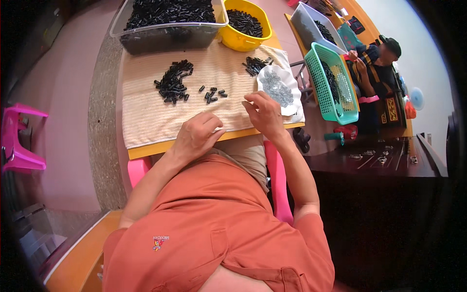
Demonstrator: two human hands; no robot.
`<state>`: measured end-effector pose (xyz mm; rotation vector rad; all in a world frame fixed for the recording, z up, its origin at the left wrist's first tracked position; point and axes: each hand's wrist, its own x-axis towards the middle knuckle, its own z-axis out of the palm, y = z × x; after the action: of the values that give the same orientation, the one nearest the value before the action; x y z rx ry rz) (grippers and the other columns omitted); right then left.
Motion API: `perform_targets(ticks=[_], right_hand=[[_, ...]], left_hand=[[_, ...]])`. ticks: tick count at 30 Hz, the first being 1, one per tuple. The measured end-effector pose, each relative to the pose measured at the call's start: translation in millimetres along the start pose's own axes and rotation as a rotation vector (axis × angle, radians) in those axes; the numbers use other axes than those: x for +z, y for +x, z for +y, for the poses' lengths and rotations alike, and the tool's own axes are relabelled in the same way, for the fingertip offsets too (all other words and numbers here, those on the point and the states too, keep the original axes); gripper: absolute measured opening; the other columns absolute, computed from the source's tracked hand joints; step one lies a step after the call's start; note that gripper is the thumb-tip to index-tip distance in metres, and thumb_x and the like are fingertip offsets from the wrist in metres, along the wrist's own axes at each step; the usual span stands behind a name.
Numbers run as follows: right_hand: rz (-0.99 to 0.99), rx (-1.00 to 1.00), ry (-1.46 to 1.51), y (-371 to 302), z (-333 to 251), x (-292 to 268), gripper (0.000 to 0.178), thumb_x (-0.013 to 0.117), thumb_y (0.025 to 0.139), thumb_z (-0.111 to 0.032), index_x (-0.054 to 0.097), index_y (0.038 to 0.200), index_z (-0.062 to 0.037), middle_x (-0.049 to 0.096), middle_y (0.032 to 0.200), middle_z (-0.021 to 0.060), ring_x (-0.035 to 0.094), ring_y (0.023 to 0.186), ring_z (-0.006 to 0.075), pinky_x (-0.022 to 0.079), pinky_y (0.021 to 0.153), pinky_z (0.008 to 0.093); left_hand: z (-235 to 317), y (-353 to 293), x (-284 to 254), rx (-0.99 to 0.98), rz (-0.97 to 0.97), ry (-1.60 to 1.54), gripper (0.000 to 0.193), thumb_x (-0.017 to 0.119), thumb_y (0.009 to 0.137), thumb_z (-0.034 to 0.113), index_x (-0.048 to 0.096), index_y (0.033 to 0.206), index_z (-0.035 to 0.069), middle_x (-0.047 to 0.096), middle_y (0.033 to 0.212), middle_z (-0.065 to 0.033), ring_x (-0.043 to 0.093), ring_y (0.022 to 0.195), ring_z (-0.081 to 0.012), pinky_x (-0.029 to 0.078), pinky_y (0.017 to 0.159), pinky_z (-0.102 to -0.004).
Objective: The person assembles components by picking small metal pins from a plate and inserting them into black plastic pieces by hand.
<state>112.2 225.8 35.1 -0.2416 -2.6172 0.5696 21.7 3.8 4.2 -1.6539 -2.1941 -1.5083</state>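
Note:
My left hand (198,134) is over the front edge of the towel-covered table, fingers curled in and thumb side facing right. Whatever it may hold is hidden. My right hand (265,114) is beside a white wavy-rimmed plate (296,95) of small clear pieces (276,90); its thumb and forefinger pinch together, and anything between them is too small to make out. Several loose black tube-like pieces (212,95) lie ahead of both hands. A larger heap of black pieces (172,83) is at the left, and a smaller heap (254,65) touches the plate's far side.
At the table's back are a clear bin (170,43) and a yellow basin (245,45), both full of black pieces. To the right, another person (382,56) sits behind a green basket (344,116) and a whitish bin (304,27). A pink stool (22,141) stands left.

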Motion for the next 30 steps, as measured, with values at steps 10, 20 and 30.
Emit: perform_targets(ticks=[10, 20, 30], right_hand=[[-0.204, -0.07, -0.067, 34.6, -6.6, 30.4, 0.019, 0.07, 0.085, -0.015, 0.072, 0.102, -0.0054, 0.069, 0.099, 0.012, 0.068, 0.088, 0.0343, 0.053, 0.077, 0.0408], [-0.278, 0.019, -0.097, 40.0, -12.9, 45.4, 0.019, 0.071, 0.082, -0.02, 0.071, 0.095, -0.0054, 0.07, 0.093, 0.0129, 0.068, 0.086, 0.034, 0.052, 0.077, 0.0427], [-0.24, -0.047, -0.137, 45.3, -23.4, 38.2, 0.017, 0.072, 0.082, -0.017, 0.07, 0.095, -0.006, 0.07, 0.089, 0.0122, 0.068, 0.079, 0.0313, 0.052, 0.073, 0.0405]], left_hand=[[-4.1, -2.1, -1.1, -0.016, 0.047, -0.049, 0.016, 0.073, 0.081, 0.011, 0.061, 0.086, 0.004, 0.059, 0.081, -0.0127, 0.061, 0.076, -0.0327, 0.05, 0.067, -0.0414], [-4.3, -1.2, -1.6, -0.028, 0.105, -0.095, 0.013, 0.075, 0.08, 0.008, 0.064, 0.085, 0.004, 0.064, 0.081, -0.014, 0.063, 0.076, -0.0324, 0.05, 0.065, -0.0398], [-3.7, -0.7, -2.6, -0.041, 0.124, -0.104, 0.012, 0.074, 0.08, 0.007, 0.064, 0.084, 0.003, 0.063, 0.08, -0.0135, 0.063, 0.075, -0.0324, 0.051, 0.066, -0.0395]])
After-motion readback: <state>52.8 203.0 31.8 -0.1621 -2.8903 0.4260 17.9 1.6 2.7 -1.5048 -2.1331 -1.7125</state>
